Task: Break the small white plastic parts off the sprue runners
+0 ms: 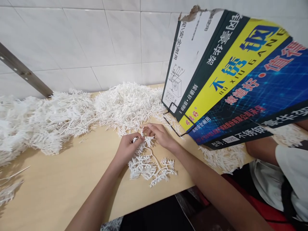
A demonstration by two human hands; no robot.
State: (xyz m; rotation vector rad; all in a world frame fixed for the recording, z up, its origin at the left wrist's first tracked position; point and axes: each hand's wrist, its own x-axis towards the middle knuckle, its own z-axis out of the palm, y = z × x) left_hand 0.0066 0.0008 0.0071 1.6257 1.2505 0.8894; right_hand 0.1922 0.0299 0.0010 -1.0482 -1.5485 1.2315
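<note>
Between my two hands is a white plastic artificial branch (154, 155) with many fine, needle-like twigs; its lower sprays rest on the table and its upper end is at my fingers. My left hand (130, 146) is closed, with thumb and fingers pinching the branch from the left. From the right, my right hand (160, 134) has its fingertips curled around the branch's upper tip, close to the left fingers. The exact spot where the fingers grip is partly hidden. Just behind my hands lies a big pile of similar white sprigs (130, 102).
More white sprigs (31, 122) spread along the left. A large printed cardboard box (223, 83) leans on the right, with a black wire frame (179, 120) at its corner. Beyond it sits another person with a white sleeve (291, 166). A tiled wall (72, 35) backs the wooden table (81, 179).
</note>
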